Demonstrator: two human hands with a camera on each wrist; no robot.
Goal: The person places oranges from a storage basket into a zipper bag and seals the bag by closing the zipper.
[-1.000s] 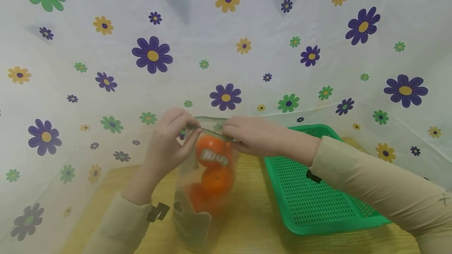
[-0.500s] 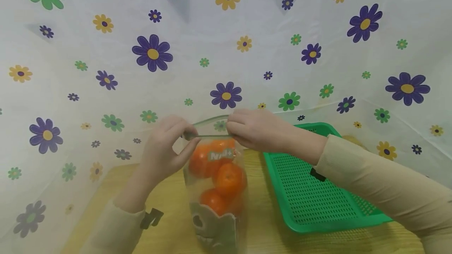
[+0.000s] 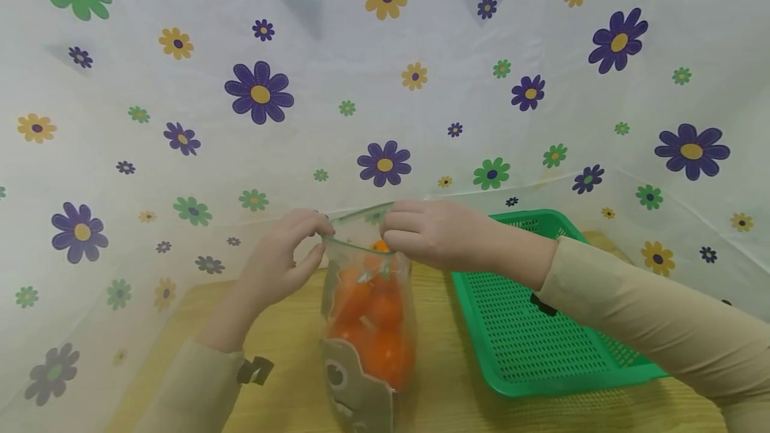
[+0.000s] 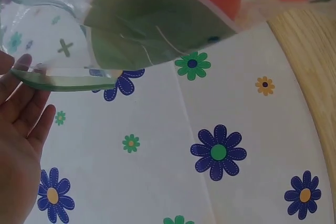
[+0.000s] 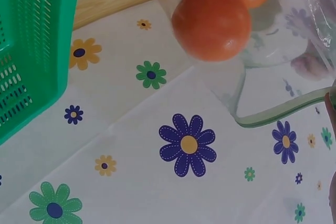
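Observation:
A clear zip-top bag [image 3: 363, 386] with a green closure strip and a printed face hangs upright between my hands, over the table. Several round orange fruits [image 5: 210, 22] fill much of it; their exact kind is unclear. At the left end of the bag's mouth, my left hand [image 3: 279, 256] pinches the rim between thumb and fingers. Curled fingers of my right hand [image 3: 442, 232] grip the rim's right end. The mouth gapes between them. In the left wrist view, the left hand's fingers [image 4: 34, 106] lie by the green strip [image 4: 68, 81].
A green perforated plastic basket [image 3: 499, 353] stands right of the bag, partly beneath my right forearm. The wooden tabletop [image 3: 283, 366] lies under everything. Behind it rises a white sheet [image 3: 337, 146] printed with flowers.
The bag has swung from a leftward tilt to upright, and the fruits inside have shifted. Its mouth has spread wider. My left hand has moved slightly left, still pinching the rim.

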